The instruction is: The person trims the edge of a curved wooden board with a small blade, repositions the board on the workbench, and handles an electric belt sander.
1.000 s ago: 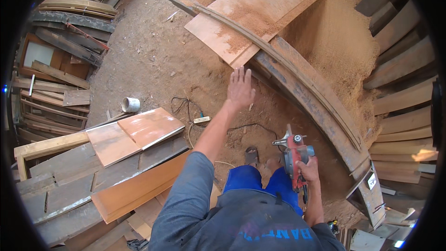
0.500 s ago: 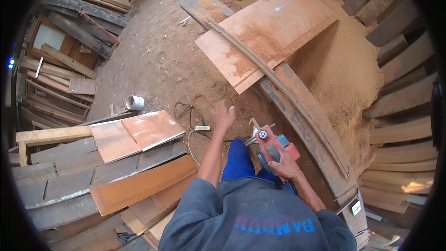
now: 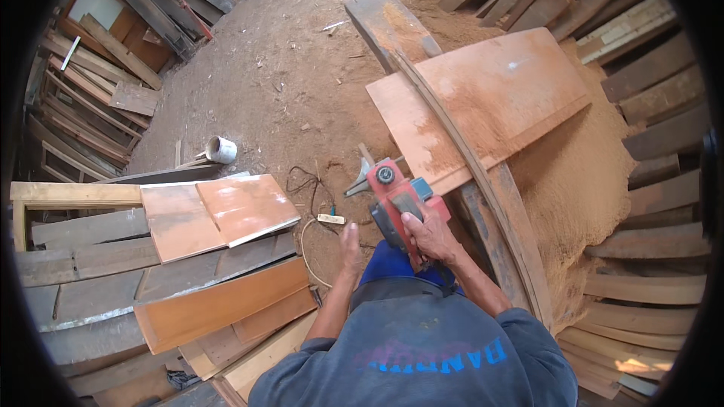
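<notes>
Where dirt lies open: red planer [image 3: 396,207] beside plank edge [image 3: 483,181].

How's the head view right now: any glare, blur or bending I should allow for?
Head view: even daylight with soft shadows; the right hand on the red power planer is sharp, as is the empty left hand; a pale sheen lies on the glossy orange panel; planks bow near the rim, and the corners are black.

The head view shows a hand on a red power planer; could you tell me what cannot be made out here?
- Underside of the red power planer: hidden by its own body.
- Right hand palm and grip: wrapped around the handle, hidden.
- Left hand: whether it touches anything is unclear.
- White cup contents: too small.
</notes>
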Demonstrator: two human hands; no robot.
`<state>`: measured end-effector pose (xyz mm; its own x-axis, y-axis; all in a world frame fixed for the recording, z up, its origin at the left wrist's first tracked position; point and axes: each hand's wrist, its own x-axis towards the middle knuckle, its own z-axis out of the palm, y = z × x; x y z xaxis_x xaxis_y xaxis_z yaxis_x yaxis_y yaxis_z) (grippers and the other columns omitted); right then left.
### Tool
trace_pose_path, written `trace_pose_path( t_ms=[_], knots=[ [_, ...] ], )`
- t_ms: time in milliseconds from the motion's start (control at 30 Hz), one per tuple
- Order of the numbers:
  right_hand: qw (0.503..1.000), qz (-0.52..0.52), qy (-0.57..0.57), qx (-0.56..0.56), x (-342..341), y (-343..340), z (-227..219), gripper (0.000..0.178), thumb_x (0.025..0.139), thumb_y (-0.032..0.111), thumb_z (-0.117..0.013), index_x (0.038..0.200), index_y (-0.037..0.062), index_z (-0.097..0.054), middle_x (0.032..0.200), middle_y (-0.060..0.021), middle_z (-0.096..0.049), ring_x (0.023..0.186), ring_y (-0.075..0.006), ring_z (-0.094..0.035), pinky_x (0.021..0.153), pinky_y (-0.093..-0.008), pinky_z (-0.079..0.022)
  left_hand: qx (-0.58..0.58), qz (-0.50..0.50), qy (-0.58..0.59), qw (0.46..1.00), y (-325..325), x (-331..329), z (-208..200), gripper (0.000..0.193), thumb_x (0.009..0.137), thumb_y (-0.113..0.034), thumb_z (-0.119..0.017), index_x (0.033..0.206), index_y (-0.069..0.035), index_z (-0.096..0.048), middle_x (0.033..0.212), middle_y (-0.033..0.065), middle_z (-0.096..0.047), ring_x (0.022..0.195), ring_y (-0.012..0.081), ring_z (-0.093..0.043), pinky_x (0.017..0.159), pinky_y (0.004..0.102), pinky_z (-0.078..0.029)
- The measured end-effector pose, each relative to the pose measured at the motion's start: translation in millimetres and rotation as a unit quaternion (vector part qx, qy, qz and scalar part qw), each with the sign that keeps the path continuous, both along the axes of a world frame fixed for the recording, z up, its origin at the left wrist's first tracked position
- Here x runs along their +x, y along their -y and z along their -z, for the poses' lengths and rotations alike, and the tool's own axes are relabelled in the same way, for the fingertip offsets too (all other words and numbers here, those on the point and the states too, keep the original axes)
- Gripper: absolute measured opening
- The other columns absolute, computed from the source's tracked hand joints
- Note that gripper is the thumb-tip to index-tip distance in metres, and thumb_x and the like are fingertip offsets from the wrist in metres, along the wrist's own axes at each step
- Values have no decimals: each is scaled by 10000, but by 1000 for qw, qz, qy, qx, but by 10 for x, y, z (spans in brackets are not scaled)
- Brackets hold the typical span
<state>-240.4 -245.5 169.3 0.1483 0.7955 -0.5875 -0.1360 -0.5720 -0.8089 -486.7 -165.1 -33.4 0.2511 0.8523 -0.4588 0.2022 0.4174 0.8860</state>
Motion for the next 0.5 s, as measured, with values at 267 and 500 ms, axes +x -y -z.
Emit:
trace_pose_path(
  t_ms=[267, 500],
  knots=[
    [993, 101, 32, 58, 424, -733, 327, 494, 973, 477, -614, 1134, 10, -612, 739, -40, -597, 634, -131, -570, 567, -325, -475, 207, 154, -58, 965, -514, 1214, -774, 754, 942, -478, -675, 1455, 48, -503, 1248, 257, -578, 1167, 369, -544, 1046, 442, -421],
    [992, 99, 26, 74, 603, -891, 355, 372, 994, 365, -602, 1083, 5, -595, 733, -33, -584, 621, -110, -554, 557, -310, -474, 209, 149, -104, 961, -708, 1399, -610, 685, 917, -374, -742, 1436, 17, -527, 1178, 235, -575, 1142, 365, -551, 1013, 444, -452]
  ],
)
